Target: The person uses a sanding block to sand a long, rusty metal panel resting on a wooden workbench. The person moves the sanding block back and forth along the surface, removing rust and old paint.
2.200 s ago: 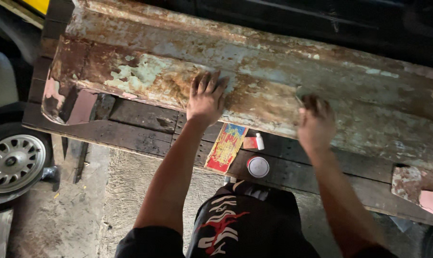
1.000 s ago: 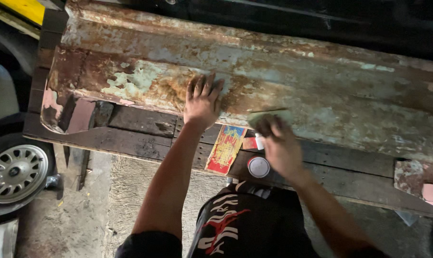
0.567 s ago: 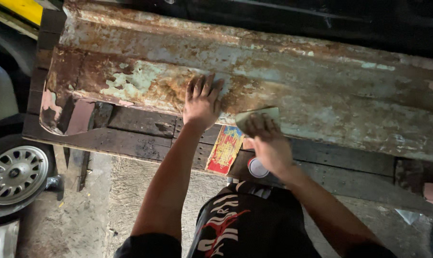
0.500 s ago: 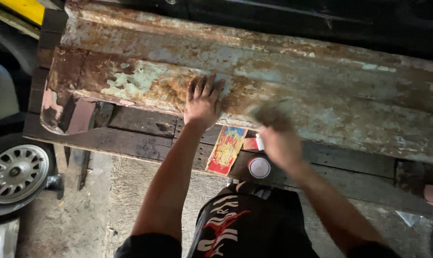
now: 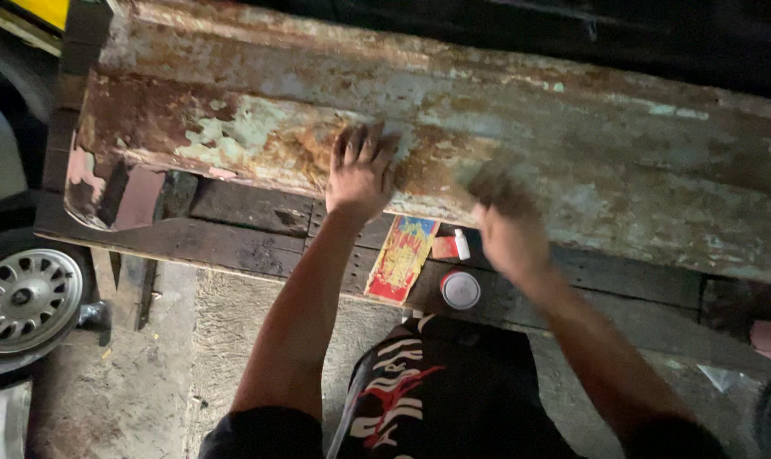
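A long rusty metal panel (image 5: 572, 144) with flaking pale green paint lies across a dark wooden bench (image 5: 241, 242). My left hand (image 5: 361, 170) presses flat on the panel's front face, fingers spread, holding nothing. My right hand (image 5: 506, 225) is blurred with motion against the panel's lower edge to the right. Its fingers curl over a dark sanding sheet (image 5: 486, 177) that is hard to make out.
On the bench below the hands lie a flat red and yellow packet (image 5: 402, 257), a small white bottle (image 5: 461, 244) and a round white-lidded tin (image 5: 460, 290). A car wheel (image 5: 24, 299) stands at the far left on the concrete floor (image 5: 173, 365).
My right hand has come leftward from far along the panel, dipped toward the bench edge, then moved back up onto the panel. The left hand has stayed put.
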